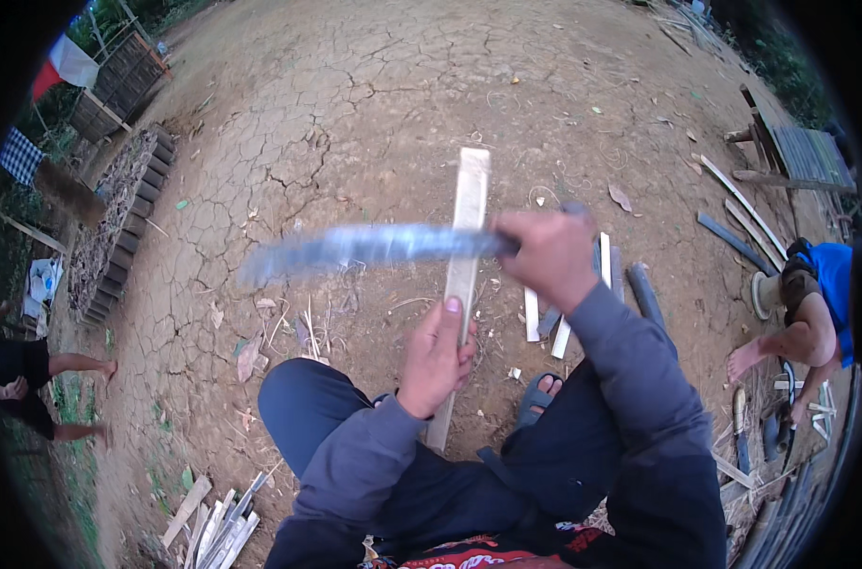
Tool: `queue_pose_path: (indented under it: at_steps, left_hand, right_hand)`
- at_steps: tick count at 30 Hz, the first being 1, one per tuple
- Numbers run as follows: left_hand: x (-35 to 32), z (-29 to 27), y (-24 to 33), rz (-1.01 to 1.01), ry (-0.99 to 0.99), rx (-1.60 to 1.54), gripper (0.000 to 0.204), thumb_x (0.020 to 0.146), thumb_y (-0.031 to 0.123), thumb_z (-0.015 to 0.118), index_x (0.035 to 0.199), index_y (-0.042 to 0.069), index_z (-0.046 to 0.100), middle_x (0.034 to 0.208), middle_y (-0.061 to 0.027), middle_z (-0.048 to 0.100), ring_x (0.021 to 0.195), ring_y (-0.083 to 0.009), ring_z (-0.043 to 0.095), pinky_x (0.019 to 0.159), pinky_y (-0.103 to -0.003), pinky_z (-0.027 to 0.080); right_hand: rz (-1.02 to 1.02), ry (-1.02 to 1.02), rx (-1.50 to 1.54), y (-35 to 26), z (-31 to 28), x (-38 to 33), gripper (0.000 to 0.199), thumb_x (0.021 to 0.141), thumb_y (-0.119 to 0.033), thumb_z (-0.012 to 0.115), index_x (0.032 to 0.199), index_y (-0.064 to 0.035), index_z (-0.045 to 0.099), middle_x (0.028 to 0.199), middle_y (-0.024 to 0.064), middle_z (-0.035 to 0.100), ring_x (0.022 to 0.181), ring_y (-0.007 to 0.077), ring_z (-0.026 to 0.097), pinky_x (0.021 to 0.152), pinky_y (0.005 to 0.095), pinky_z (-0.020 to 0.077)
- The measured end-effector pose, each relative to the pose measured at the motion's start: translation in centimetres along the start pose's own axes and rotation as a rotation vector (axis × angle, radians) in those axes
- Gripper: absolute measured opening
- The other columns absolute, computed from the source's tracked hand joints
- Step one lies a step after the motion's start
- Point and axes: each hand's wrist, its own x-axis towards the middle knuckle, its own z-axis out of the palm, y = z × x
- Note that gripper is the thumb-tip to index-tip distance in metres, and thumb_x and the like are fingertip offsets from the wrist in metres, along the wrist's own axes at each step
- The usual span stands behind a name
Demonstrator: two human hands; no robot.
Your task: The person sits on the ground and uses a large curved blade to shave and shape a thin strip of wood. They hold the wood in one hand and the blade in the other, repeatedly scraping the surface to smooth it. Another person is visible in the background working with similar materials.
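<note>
My left hand [435, 362] is closed around the lower half of a long, pale bamboo slat [470, 194], thumb lying along its face. The slat stands out in front of me, its lower end down between my legs. My right hand [550, 254] grips the dark handle of a machete [365, 247]. Its long blade points left and crosses in front of the slat above my left hand. Motion smears the blade, and I cannot tell whether it touches the slat.
Split strips [531, 313] lie beyond my sandalled foot [537, 396]; more strips [224, 531] are piled at lower left. At right, another person [815, 313] crouches among dark poles [782, 517]. A second person [42, 379] is at the left edge. Cracked earth [355, 104] stretches ahead.
</note>
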Motion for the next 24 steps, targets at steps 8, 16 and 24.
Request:
queue_pose_path:
  at_steps: [8, 16, 24]
  left_hand:
    - [-0.7, -0.6, -1.1, 0.023, 0.050, 0.070, 0.045, 0.104, 0.047, 0.038, 0.091, 0.006, 0.050, 0.061, 0.0030, 0.042, 0.046, -0.0029, 0.034, 0.040, -0.021, 0.028]
    - [-0.5, -1.2, -0.6, 0.036, 0.050, 0.101, 0.046, 0.104, 0.049, 0.039, 0.090, 0.007, 0.050, 0.059, 0.0031, 0.042, 0.043, -0.0029, 0.034, 0.038, -0.021, 0.029]
    - [0.9, -1.6, -0.2, 0.058, 0.035, 0.014, 0.043, 0.103, 0.048, 0.040, 0.091, 0.008, 0.049, 0.056, 0.0024, 0.037, 0.037, -0.0054, 0.030, 0.033, -0.023, 0.026]
  right_hand:
    - [0.060, -0.015, 0.036, 2.4, 0.2, 0.8, 0.023, 0.075, -0.021, 0.075, 0.067, -0.0080, 0.059, 0.058, 0.0114, 0.058, 0.054, 0.0322, 0.060, 0.048, 0.0409, 0.0441]
    - [0.038, -0.001, -0.065, 4.1, 0.6, 1.2, 0.016, 0.072, -0.020, 0.074, 0.068, -0.0119, 0.061, 0.060, 0.0106, 0.060, 0.055, 0.0300, 0.062, 0.051, 0.0401, 0.0480]
    - [0.039, 0.038, -0.180, 5.6, 0.2, 1.7, 0.009, 0.070, -0.017, 0.070, 0.071, -0.0132, 0.061, 0.063, 0.0072, 0.063, 0.059, 0.0285, 0.065, 0.053, 0.0413, 0.0490]
